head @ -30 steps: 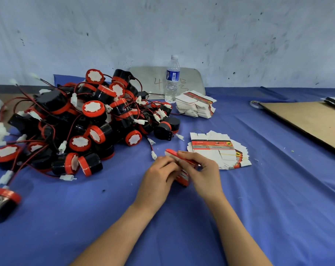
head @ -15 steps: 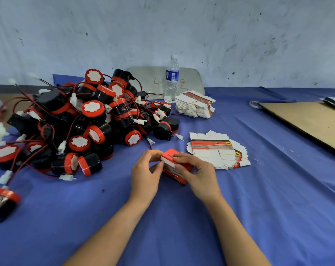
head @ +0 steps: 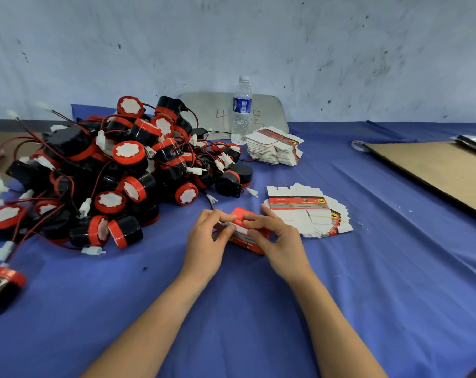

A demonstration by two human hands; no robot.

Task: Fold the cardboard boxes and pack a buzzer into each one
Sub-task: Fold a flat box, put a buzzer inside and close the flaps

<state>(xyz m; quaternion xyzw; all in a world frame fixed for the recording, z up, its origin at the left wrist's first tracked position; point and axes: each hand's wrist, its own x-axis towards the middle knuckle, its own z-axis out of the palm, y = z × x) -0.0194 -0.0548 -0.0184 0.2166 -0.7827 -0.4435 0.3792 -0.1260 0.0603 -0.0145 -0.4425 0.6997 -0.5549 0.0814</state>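
The small red-and-white cardboard box [head: 245, 240], a flat blank a second ago, is now opened into shape on the blue tablecloth [head: 245, 309], just beside the fanned stack of flat blanks [head: 310, 214]. The left hand [head: 206, 236] and right hand [head: 279, 241] both grip it, fingers curled over its top flap. Folding looks nearly finished; no buzzer from the black-and-red heap [head: 116, 170] seems packed yet.

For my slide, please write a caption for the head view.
Left hand and right hand fold a red cardboard box over blue cloth, beside piled black-and-red round buzzers.
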